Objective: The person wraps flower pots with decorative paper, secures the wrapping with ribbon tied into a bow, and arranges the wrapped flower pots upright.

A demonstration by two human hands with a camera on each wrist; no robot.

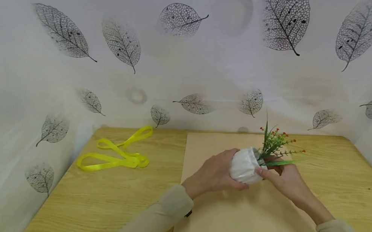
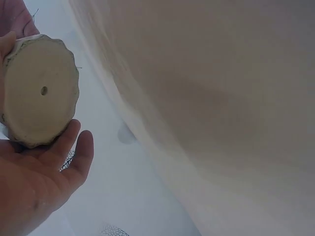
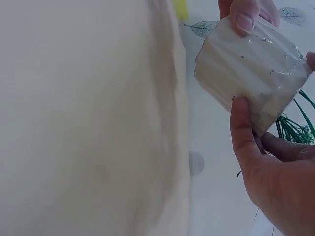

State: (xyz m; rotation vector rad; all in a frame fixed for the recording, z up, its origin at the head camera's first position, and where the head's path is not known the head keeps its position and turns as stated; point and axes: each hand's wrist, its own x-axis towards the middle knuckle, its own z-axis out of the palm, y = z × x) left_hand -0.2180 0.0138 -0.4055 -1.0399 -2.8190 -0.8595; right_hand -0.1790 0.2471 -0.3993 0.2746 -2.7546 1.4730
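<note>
A small white fluted flowerpot [image 1: 244, 166] is held tilted over the brown paper, its mouth to the right. Green artificial-looking stems with red tips [image 1: 274, 145] stick out of it. My left hand [image 1: 214, 172] grips the pot round its base end. At the rim my right hand [image 1: 289, 179] holds on, thumb on the near side and fingers behind among the leaves. The left wrist view shows the pot's pale round bottom [image 2: 42, 110] with a small central hole. Dark specks dot the pot's glossy side [image 3: 258, 64] in the right wrist view.
A large sheet of brown paper [image 1: 215, 225] lies on the wooden table [image 1: 102, 198]. Looped yellow ribbon [image 1: 130, 161] rests at the left back. A pale leaf-printed curtain [image 1: 190, 71] surrounds the table's back and sides.
</note>
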